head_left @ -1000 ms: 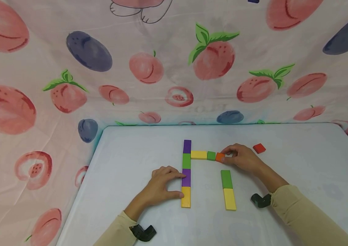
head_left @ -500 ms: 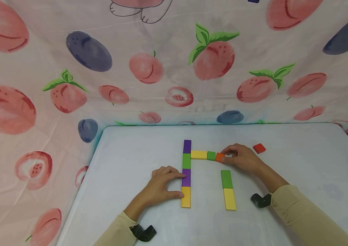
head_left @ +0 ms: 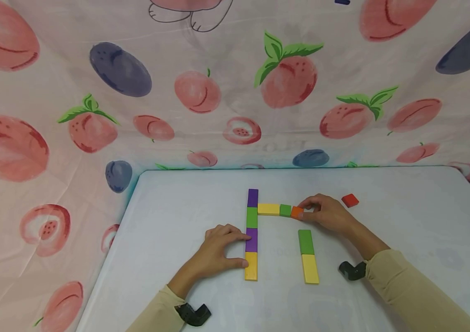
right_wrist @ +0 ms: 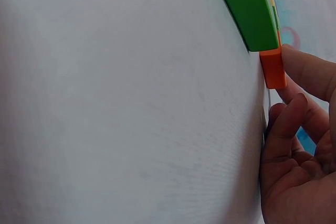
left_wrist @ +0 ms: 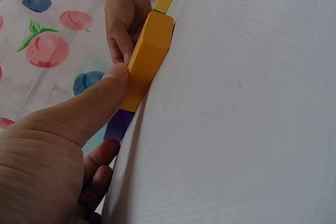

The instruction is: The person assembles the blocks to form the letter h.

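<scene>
In the head view, a column on the white table [head_left: 201, 198] joins a purple block [head_left: 253, 198], a green block [head_left: 252, 217], a second purple block [head_left: 253, 245] and an orange-yellow block [head_left: 251, 272]. My left hand [head_left: 219, 251] lies beside it, thumb touching the orange-yellow block and index finger on the lower purple one. From the column's upper part, a yellow block [head_left: 269, 209] and a small green block [head_left: 285, 210] run right. At their end, my right hand [head_left: 327, 213] pinches a small orange block [head_left: 296, 211]; the right wrist view shows thumb and fingertip at the orange block [right_wrist: 273, 69].
A longer green block [head_left: 306, 242] and a yellow block [head_left: 311, 269] lie end to end, slightly slanted, below the orange one. A red block [head_left: 350, 200] sits apart at the right. Behind the table's back edge hangs a fruit-patterned cloth [head_left: 218, 55].
</scene>
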Demonstrator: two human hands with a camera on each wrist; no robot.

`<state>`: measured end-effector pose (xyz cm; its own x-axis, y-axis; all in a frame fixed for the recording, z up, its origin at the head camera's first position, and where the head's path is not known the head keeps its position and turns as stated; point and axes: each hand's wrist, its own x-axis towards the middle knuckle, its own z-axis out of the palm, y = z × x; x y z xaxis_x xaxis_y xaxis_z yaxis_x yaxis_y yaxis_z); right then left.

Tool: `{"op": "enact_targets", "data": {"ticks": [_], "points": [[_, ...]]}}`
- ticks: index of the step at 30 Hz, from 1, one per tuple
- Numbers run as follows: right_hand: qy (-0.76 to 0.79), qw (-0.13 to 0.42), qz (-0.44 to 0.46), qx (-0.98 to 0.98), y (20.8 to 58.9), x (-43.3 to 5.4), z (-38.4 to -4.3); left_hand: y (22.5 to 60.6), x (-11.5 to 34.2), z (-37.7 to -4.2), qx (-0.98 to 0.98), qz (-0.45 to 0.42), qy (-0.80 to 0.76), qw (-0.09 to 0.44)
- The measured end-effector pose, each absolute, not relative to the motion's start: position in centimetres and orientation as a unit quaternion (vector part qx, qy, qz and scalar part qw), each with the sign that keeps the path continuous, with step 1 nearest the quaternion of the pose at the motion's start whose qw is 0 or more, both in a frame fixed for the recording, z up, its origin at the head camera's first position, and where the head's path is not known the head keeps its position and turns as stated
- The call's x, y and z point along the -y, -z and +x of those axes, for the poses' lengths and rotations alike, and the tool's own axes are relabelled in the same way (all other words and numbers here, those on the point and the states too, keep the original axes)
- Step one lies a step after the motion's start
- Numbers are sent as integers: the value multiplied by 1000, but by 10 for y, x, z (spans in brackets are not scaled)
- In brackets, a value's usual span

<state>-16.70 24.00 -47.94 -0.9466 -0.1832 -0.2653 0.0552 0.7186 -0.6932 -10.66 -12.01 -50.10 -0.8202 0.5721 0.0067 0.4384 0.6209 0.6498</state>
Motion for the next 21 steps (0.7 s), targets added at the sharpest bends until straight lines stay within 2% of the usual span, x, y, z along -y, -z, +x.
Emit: {"op": "enact_targets", "data": {"ticks": [14, 21], "points": [[375, 161, -37, -912, 479, -239, -166, 502, 121, -107, -894, 286, -331, 98], [393, 188, -17, -900, 476, -247, -169, 502, 121, -107, -893, 286, -334, 97]]}}
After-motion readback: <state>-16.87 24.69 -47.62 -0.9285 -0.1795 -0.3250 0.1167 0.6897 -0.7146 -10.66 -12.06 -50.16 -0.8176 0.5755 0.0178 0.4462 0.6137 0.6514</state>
